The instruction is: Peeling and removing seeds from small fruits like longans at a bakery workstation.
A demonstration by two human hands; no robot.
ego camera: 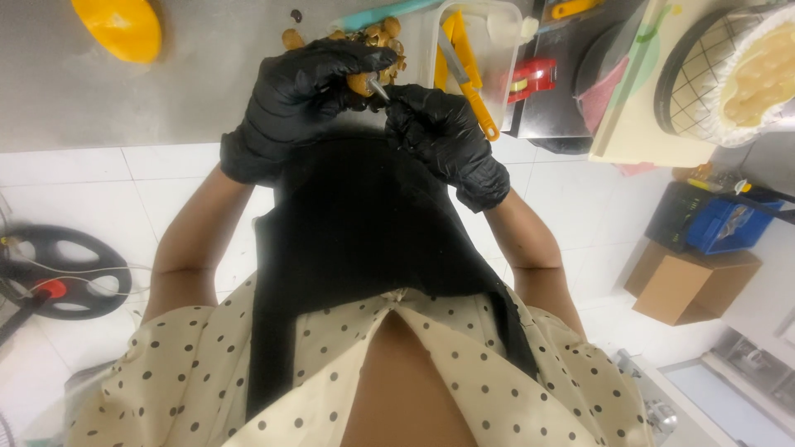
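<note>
Brown piece (359, 84), small and rounded, pinched in the fingertips of the black-gloved left hand (302, 83), just above the steel table (166, 99). Probably light and firm, a bit slick against the glove; best gripped across its sides, clear of the point. Right hand (443, 132), at four o'clock, clenched round a thin metal tool (379, 89), tip touching the piece. Pile of similar pieces (383, 33) at twelve; clear tub (505, 50) with yellow peeler (468, 74) at two.
</note>
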